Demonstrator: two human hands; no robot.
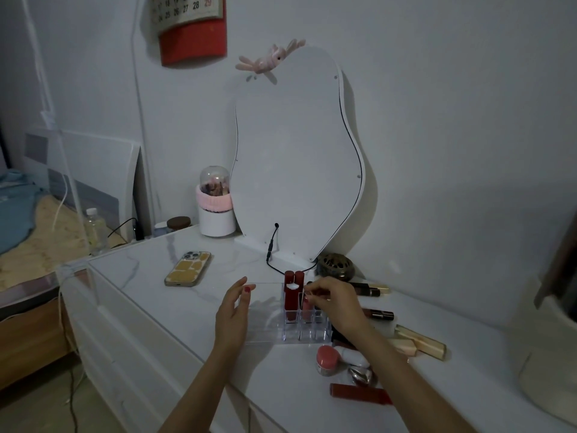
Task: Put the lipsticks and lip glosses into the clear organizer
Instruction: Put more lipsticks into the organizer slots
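The clear organizer (292, 326), barely visible, sits mid-table. The left hand (232, 310) rests open at its nine o'clock; the right hand (335, 303) pinches a pink tube (307, 304), half hidden, in a slot.

Phone (188, 269) face down on the white marble-look dresser top (150, 276), wavy white mirror back (296, 157) against the wall, pink-banded domed brush holder (216, 203), dark ornate dish (335, 265), possibly brass, wall calendar (187, 23), plastic bottle (95, 231)

Left hand (232, 310) steadies the clear organizer (307, 326) while right hand (335, 303) lowers a pink lip gloss (307, 304) inside.
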